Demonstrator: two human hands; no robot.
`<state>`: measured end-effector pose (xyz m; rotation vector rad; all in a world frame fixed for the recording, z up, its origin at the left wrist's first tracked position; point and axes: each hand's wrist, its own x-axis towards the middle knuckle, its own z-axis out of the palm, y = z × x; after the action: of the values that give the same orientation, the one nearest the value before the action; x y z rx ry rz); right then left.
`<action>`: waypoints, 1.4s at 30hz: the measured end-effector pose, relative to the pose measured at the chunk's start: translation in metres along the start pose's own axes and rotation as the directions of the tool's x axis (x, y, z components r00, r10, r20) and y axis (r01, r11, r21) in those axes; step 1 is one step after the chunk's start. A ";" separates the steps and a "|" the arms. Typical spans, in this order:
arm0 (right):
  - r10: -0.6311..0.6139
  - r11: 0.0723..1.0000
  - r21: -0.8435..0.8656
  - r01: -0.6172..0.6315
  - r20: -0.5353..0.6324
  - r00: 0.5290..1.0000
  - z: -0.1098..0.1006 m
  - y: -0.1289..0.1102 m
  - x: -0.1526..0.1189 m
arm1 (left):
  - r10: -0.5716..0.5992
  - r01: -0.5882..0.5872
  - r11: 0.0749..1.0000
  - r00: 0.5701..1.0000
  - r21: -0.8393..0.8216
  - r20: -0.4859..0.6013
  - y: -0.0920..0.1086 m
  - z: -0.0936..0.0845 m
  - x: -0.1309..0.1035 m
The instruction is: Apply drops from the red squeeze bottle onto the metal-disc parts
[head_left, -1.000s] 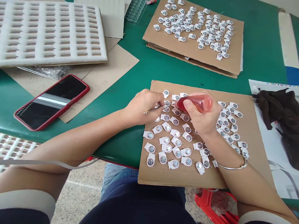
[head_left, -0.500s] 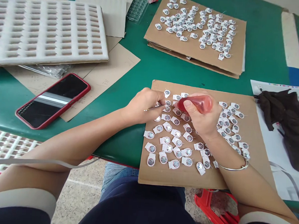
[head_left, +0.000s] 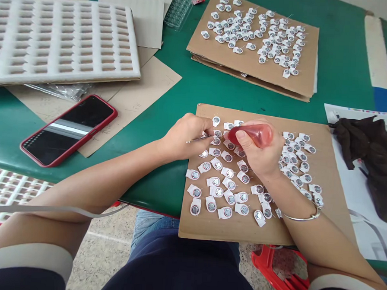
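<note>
My right hand is wrapped round a translucent red squeeze bottle, tilted with its narrow end to the left, over the upper part of a cardboard sheet. My left hand is closed on a thin metal stick-like tool, its far end hidden by the fingers, at the sheet's left edge. Between and below the hands lie many small round silver discs with white tabs, some with fine wires. The bottle's tip is close to a few of them; whether it touches one I cannot tell.
A second cardboard stack with more discs lies at the back. A white slotted foam tray and a red-cased phone are on the left. Dark cloth lies on white paper at right. A red stool stands below the table.
My right hand and the red squeeze bottle have shifted slightly left, toward my left hand. The left hand and the discs look nearly the same.
</note>
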<state>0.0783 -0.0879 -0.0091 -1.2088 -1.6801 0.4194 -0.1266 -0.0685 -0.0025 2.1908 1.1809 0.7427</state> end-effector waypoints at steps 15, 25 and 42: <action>0.007 1.000 0.019 -0.007 -0.003 1.000 0.001 0.001 0.001 | 0.017 -0.017 1.000 1.000 0.004 -0.003 0.000 0.000 0.000; 0.037 0.998 0.052 -0.036 -0.024 0.999 0.001 0.002 -0.002 | -0.042 0.041 0.995 0.999 -0.091 -0.010 0.002 0.000 0.003; 0.281 0.845 0.498 -0.196 -0.102 0.954 -0.020 -0.002 0.025 | -0.046 0.035 0.988 0.996 -0.153 -0.073 -0.002 0.000 0.003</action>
<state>0.0945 -0.0727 0.0139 -1.0405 -1.1778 0.8158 -0.1266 -0.0648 -0.0036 2.0237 1.1631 0.8770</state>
